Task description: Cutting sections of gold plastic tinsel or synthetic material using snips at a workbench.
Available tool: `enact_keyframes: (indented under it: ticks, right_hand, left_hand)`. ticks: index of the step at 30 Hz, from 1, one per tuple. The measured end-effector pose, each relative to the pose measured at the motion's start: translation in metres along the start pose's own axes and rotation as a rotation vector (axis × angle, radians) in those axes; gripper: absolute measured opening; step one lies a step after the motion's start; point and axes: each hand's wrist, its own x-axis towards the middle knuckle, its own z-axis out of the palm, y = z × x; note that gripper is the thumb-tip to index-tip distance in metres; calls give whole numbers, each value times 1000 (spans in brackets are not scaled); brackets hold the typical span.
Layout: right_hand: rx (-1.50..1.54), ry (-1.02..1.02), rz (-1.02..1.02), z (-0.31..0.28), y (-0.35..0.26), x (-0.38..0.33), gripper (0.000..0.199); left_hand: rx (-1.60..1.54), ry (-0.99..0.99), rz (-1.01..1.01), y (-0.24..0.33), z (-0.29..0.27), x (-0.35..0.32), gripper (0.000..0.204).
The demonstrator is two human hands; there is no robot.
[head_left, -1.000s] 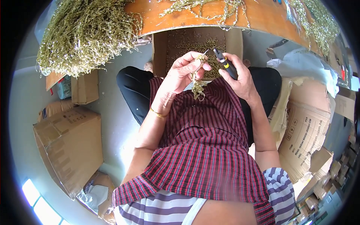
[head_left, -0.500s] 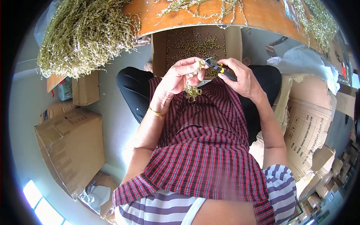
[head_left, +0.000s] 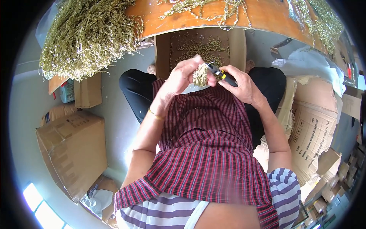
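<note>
A wooden bench [head_left: 164,21] runs across the top, from 11 to 1 o'clock. A big heap of shiny green-gold strings [head_left: 87,42] hangs over its edge at 10 o'clock. A brown box [head_left: 76,149] stands on the floor between 8 and 9 o'clock. An open box [head_left: 237,49] sits at 12 o'clock, just below the bench edge. Both hands are in front of it. The right hand [head_left: 243,86], at 2 o'clock, is partly closed around the black and yellow handles of the pliers [head_left: 223,75]. The left hand [head_left: 181,78], at 12 o'clock, has its fingers bent around a small, blurry gold bunch [head_left: 199,77]. The bunch is just past 12 o'clock. The tip of the pliers is right by it, but I cannot tell if they touch. Lots of tiny gold beads [head_left: 200,47] lie inside the open box.
</note>
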Motion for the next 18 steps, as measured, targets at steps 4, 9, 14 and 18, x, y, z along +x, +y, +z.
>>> enact_keyframes:
  ticks: [4, 9, 14, 18]
  right_hand:
    - [33, -109, -45, -4, -4, 2, 31]
    - [101, -195, -27, -4, -15, -1, 30]
    - [118, -149, -24, -2, -7, -5, 30]
    - [107, -152, 58, -3, -9, -6, 32]
  left_hand:
    - [-378, -370, -333, -5, -13, -2, 50]
    - [-504, -607, -122, -35, -27, -4, 43]
    - [23, -232, -14, -13, -13, -11, 38]
    - [727, 67, 132, 4, 4, -19, 22]
